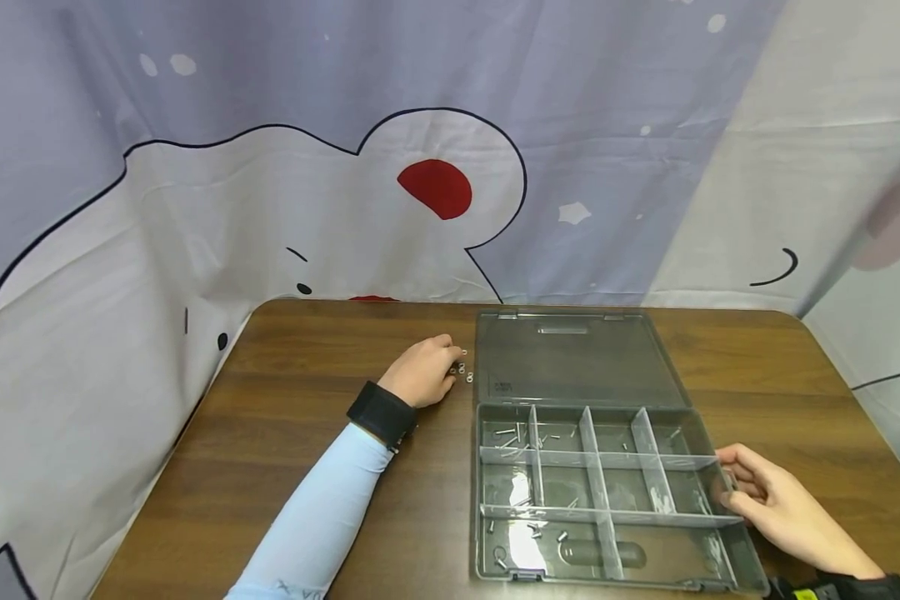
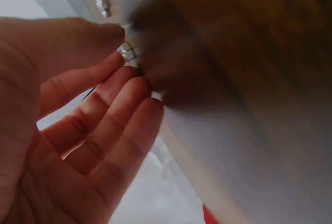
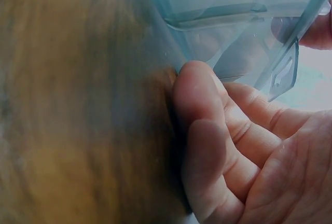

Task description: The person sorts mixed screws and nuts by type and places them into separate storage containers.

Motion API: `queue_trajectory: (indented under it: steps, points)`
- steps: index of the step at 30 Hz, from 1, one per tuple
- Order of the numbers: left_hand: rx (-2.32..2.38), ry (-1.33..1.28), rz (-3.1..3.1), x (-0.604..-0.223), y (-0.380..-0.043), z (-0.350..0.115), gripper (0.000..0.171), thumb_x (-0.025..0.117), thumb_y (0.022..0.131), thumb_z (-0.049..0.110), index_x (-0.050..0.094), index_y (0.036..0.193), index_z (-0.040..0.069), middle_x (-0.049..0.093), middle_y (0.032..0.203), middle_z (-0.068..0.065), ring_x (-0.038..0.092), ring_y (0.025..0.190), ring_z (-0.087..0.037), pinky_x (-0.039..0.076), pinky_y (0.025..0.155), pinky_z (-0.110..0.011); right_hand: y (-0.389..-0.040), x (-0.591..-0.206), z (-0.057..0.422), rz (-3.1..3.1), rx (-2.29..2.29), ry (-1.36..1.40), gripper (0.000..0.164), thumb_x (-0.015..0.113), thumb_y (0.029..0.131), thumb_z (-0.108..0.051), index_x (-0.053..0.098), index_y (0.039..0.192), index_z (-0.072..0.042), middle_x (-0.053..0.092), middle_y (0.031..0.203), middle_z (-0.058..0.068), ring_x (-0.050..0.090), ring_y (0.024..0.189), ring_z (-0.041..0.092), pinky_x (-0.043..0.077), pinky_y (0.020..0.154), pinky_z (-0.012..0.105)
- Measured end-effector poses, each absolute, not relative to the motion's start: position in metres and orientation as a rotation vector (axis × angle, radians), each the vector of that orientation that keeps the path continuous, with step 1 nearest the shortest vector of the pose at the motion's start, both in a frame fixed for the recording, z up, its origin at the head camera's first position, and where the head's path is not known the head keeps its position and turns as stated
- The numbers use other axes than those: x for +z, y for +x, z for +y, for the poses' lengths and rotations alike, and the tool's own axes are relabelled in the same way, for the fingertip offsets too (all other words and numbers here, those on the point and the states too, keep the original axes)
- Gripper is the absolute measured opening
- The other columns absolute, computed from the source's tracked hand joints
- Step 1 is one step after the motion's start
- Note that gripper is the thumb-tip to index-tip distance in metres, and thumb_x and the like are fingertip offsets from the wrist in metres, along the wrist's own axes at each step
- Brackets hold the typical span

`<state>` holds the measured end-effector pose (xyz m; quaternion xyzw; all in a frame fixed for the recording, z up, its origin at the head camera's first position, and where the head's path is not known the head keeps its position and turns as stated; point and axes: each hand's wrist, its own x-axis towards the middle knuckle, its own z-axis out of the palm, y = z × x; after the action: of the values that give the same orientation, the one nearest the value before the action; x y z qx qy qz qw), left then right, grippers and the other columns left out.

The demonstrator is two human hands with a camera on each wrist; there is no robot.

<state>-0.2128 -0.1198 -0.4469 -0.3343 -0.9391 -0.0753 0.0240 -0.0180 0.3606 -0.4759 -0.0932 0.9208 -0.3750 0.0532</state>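
Note:
On the table beside the organizer box's lid, my left hand (image 1: pixel 420 372) reaches down to several small metal nuts (image 1: pixel 469 377). In the left wrist view its thumb and fingertips come down at the tabletop around one hex nut (image 2: pixel 127 52), with another pair of nuts (image 2: pixel 102 4) just past the thumb. The fingers are extended and only lightly bent. My right hand (image 1: pixel 776 504) holds the right side wall of the clear grey organizer box (image 1: pixel 671 554). In the right wrist view, curled fingers (image 3: pixel 197 94) sit at the outer side of the see-through wall.
The box's lid (image 1: pixel 570 358) lies folded back, away from me. Dividers split the box into compartments; small screws (image 1: pixel 506 432) and other metal bits lie in several of them. The wooden table (image 1: pixel 292 433) ends at a printed curtain (image 1: pixel 307 208) behind.

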Motion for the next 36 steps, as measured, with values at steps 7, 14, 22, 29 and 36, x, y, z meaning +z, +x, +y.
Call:
queue_trajectory:
  steps: [7, 14, 22, 29, 36]
  points:
    - [-0.246, -0.98, -2.856, -0.45, -0.214, -0.118, 0.018, 0.08, 0.088, 0.012, 0.077, 0.104, 0.006, 0.07, 0.096, -0.007, 0.071, 0.087, -0.021, 0.06, 0.081, -0.035, -0.016, -0.474, 0.361, 2.764, -1.09, -0.224, 0.036, 0.063, 0.097, -0.002, 0.053, 0.132, 0.0, 0.061, 0.132, 0.034, 0.054, 0.099, -0.019, 0.056, 0.069, 0.024]
    - [-0.243, -0.954, -2.862, -0.45, -0.215, -0.119, 0.006, 0.079, 0.088, 0.011, 0.073, 0.087, 0.01, 0.07, 0.087, -0.005, 0.07, 0.083, -0.022, 0.059, 0.075, -0.037, -0.018, -0.476, 0.361, 2.795, -1.121, -0.273, 0.036, 0.065, 0.095, 0.0, 0.055, 0.129, -0.002, 0.065, 0.127, 0.03, 0.058, 0.099, -0.017, 0.056, 0.068, 0.022]
    - [-0.28, -0.957, -2.89, -0.453, -0.217, -0.12, 0.018, 0.068, 0.081, 0.002, 0.057, 0.074, 0.014, 0.054, 0.072, 0.0, 0.052, 0.066, -0.014, 0.046, 0.06, -0.031, -0.018, -0.476, 0.362, 2.809, -1.111, -0.291, 0.037, 0.066, 0.094, 0.0, 0.055, 0.129, -0.002, 0.065, 0.127, 0.031, 0.056, 0.101, -0.018, 0.056, 0.069, 0.022]
    - [-0.382, -1.033, -2.772, -0.438, -0.209, -0.111, 0.014, 0.066, 0.082, 0.001, 0.059, 0.083, 0.013, 0.054, 0.076, 0.002, 0.053, 0.069, -0.014, 0.048, 0.062, -0.029, -0.018, -0.478, 0.362, 2.845, -1.127, -0.312, 0.037, 0.068, 0.091, 0.003, 0.057, 0.125, -0.003, 0.07, 0.12, 0.016, 0.058, 0.1, -0.017, 0.055, 0.068, 0.02]
    - [-0.542, -1.239, -2.523, -0.404, -0.177, -0.08, 0.016, 0.066, 0.081, 0.0, 0.061, 0.087, 0.014, 0.055, 0.084, 0.003, 0.054, 0.069, -0.008, 0.048, 0.062, -0.022, -0.019, -0.478, 0.363, 2.837, -1.158, -0.312, 0.038, 0.068, 0.09, 0.004, 0.057, 0.126, -0.003, 0.063, 0.118, -0.025, 0.058, 0.101, -0.016, 0.054, 0.067, 0.02]
